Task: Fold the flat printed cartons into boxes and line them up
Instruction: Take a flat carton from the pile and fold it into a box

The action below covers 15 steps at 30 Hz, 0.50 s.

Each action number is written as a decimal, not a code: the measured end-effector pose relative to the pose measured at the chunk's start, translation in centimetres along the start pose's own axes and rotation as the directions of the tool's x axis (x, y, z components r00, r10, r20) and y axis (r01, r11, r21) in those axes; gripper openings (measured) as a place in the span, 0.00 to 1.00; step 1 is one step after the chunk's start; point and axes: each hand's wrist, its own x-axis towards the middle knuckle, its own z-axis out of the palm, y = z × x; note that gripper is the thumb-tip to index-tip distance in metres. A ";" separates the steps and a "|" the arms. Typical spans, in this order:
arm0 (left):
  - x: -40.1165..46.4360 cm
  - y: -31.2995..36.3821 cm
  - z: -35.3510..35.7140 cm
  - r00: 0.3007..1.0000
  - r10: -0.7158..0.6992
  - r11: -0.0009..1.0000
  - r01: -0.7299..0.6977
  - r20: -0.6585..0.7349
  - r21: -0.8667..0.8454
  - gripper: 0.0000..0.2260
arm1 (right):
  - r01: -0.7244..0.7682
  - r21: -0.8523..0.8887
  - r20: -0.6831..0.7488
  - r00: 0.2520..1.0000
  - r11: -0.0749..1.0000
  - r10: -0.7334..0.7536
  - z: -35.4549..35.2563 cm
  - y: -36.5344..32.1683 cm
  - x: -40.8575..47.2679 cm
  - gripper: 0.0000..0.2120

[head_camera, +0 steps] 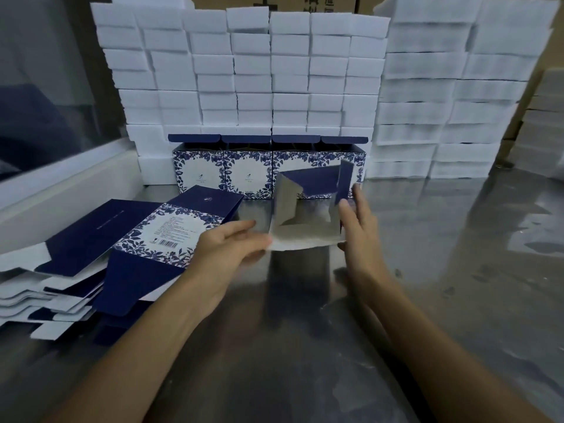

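Note:
A half-formed carton (pixel 305 206) stands open between my hands on the steel table, its silver inside facing me and navy flaps sticking up. My left hand (pixel 227 245) pinches its left wall and bottom flap. My right hand (pixel 358 218) lies with straight fingers against its right wall. Behind it, several folded blue-and-white floral boxes (pixel 225 170) stand in a row with lids open. A stack of flat printed cartons (pixel 116 248) lies at my left.
Tall stacks of white foam blocks (pixel 244 71) wall off the back, with more foam stacks (pixel 451 102) at the right. A white ledge (pixel 61 190) runs along the left. The reflective steel table (pixel 427 270) stretches to the right and front.

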 end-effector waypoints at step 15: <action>0.9 -1.0 -0.1 0.994 0.037 0.987 -0.021 -0.101 0.156 0.15 | 0.224 -0.051 0.359 0.914 0.973 -0.191 0.1 -0.9 -1.3 0.48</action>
